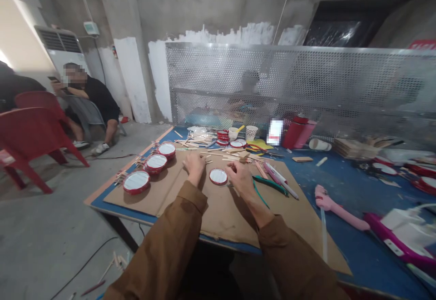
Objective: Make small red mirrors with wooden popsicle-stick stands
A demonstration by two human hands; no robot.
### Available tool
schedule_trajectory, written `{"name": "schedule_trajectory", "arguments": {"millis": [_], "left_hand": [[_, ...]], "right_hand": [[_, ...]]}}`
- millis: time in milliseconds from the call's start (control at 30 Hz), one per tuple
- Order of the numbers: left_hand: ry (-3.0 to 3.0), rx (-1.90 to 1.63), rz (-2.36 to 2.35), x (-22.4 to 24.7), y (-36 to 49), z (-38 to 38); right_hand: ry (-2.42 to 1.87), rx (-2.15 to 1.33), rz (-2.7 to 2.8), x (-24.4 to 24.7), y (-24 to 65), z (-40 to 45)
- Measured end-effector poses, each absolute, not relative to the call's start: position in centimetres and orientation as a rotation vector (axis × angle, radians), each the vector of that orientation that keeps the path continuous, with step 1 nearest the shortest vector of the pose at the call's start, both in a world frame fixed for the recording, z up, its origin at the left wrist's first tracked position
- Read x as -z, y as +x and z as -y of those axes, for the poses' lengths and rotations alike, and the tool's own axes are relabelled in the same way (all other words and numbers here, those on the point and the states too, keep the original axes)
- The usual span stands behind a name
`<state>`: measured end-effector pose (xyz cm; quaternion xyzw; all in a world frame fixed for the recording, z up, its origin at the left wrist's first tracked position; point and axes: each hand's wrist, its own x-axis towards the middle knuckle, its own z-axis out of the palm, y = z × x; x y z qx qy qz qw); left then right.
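A small round disc with a white face and a red rim (218,176) lies on the brown cardboard (218,218) between my hands. To its left, my left hand (195,167) is closed with fingertips together by some thin pale wooden sticks (208,161); whether it grips one I cannot tell. Just right of the disc, my right hand (241,176) makes a pinch, and anything in its fingertips is too small to make out. Three thicker red-rimmed round pieces, one of them the nearest piece (136,182), stand along the cardboard's left side with sticks at their outer edges.
Green-handled pliers (272,184) and several pens (281,179) lie right of my right hand. Farther right are a pink glue gun (340,209) and a purple power strip (391,236). Paper cups (251,132), a lit phone (275,132) and a perforated metal screen (211,72) are behind.
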<state>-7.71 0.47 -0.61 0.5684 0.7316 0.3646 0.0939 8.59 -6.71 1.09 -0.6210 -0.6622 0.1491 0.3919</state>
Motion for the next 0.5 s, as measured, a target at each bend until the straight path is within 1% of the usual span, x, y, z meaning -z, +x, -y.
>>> {"name": "schedule_trajectory", "arguments": {"millis": [67,167,267,367,500], "left_hand": [[1.744,-1.144,-2.025,0.2,-7.6,-0.4],[1.872,-1.229,-1.669,-0.4,-7.1,-0.3],[1.904,-1.294,-1.377,-0.6,-6.0,-0.3],[1.904,-1.262,-1.212,-0.5,-4.9,-0.1],[1.940,-1.204,-1.149,-0.5,-4.3,0.2]], "right_hand": [[-1.538,-0.388,1.669,-1.2,8.7,6.6],[-1.448,-0.427,1.567,-1.2,9.1,6.2],[-1.376,-0.568,1.361,-1.1,9.9,5.4],[-1.343,-0.673,1.241,-0.8,10.5,4.7],[-1.349,-0.684,1.231,-0.6,10.9,4.3]]}}
